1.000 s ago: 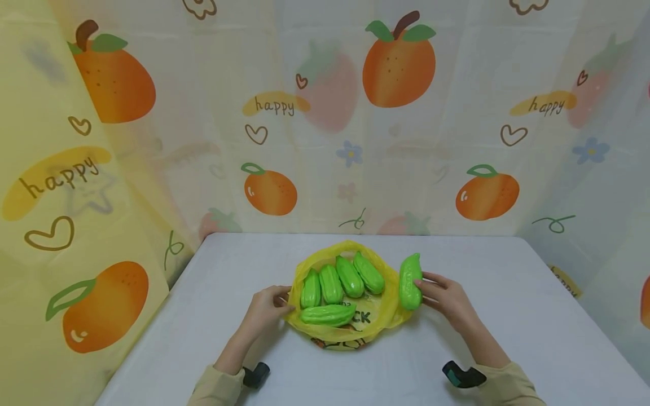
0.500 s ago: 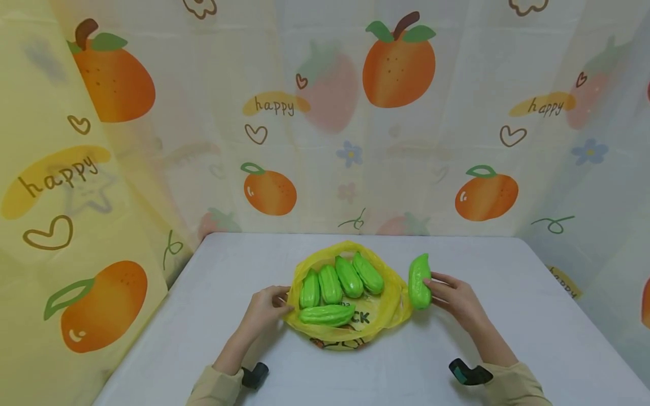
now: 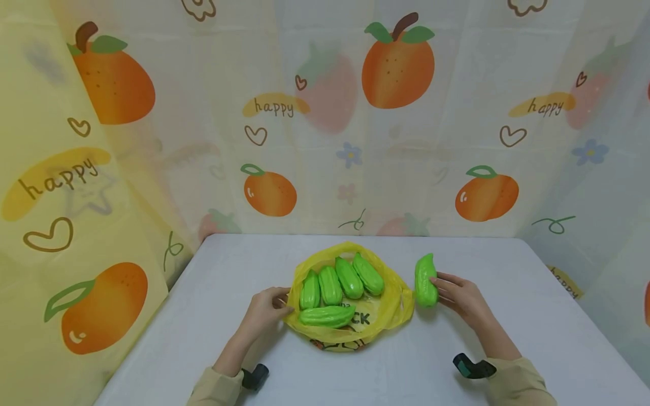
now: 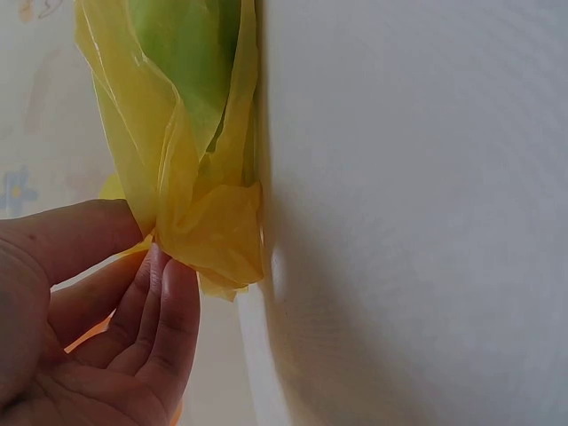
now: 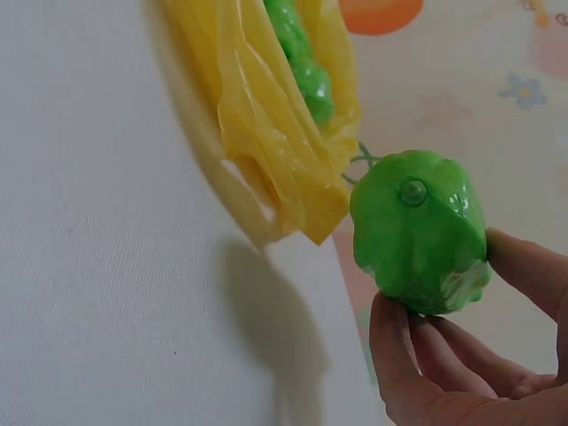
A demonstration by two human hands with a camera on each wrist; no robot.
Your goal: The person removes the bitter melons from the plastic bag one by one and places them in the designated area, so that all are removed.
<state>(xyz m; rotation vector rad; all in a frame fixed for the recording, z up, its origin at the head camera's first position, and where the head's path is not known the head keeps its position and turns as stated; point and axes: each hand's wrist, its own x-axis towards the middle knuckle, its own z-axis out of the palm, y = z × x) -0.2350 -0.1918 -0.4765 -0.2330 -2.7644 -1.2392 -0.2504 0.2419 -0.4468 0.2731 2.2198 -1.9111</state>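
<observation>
A yellow plastic bag lies spread wide on the table, with several green bitter melons inside it; one lies crosswise at the front, the others side by side behind. My left hand pinches the bag's left edge between thumb and fingers, as the left wrist view shows at the crumpled yellow film. In my right hand another bitter melon is held upright by thumb and fingers, just right of the bag. The right wrist view shows that melon end-on, raised above the table and apart from the bag.
The white table reaches to a printed fruit curtain at the back and sides. A black wrist device sits at the left cuff, another black device at the right cuff.
My right hand has moved to the right with the bitter melon, from the bag's right rim to a short gap beyond it. The left hand and bag have stayed nearly still.
</observation>
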